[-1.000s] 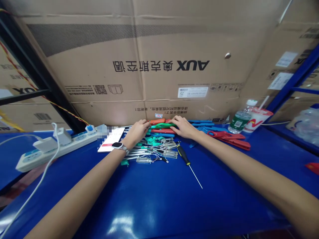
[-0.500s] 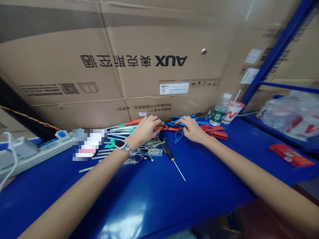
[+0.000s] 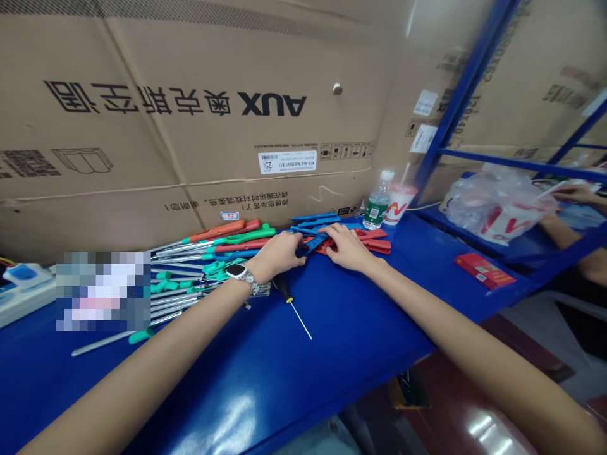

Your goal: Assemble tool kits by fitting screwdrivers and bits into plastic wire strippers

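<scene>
A long blue plastic piece (image 3: 317, 243) lies slanted between my two hands. My left hand (image 3: 281, 254), with a watch on the wrist, has its fingers curled at the lower left end of the piece. The fingers of my right hand (image 3: 348, 246) are bent over its upper right end. Behind and beside them are more blue plastic pieces (image 3: 315, 219) and red plastic pieces (image 3: 378, 245). A black and yellow screwdriver (image 3: 300, 317) lies just in front of my left hand, its handle partly hidden by the hand.
Metal rods with green and red handles (image 3: 232, 237) are heaped left on the blue table (image 3: 284, 379). A bottle (image 3: 376, 205) and a cup (image 3: 399, 203) stand back right, near a red box (image 3: 486, 270). A cardboard box (image 3: 190, 145) walls the back. Another person's arm (image 3: 576, 243) shows far right.
The view has turned to the right. My hands have come closer together, and the blue piece that was by my right hand is now between both. Another person's arm has come into view.
</scene>
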Demonstrator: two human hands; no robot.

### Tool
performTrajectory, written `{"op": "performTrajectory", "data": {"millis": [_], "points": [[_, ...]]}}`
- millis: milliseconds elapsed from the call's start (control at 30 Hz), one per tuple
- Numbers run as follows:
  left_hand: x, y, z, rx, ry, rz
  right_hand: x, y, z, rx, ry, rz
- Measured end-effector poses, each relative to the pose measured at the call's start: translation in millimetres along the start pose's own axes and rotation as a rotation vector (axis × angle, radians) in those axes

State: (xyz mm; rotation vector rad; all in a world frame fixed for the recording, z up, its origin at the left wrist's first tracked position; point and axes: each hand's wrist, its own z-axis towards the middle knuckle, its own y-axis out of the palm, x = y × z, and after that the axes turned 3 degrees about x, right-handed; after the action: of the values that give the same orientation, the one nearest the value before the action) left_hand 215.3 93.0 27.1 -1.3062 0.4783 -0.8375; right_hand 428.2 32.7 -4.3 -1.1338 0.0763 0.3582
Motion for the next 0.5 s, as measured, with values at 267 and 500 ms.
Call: {"op": "performTrajectory", "data": {"millis": [267, 500], "points": [[-18.9, 2.9, -3.7, 0.079, -0.059, -0.015, 13.6, 16.1, 0.9, 0.137, -0.115, 0.330], [-15.4, -8.9, 2.6, 0.162, -0.021, 0.106, 6.7, 5.9, 7.1, 0.128, -0.088, 0.258]]}}
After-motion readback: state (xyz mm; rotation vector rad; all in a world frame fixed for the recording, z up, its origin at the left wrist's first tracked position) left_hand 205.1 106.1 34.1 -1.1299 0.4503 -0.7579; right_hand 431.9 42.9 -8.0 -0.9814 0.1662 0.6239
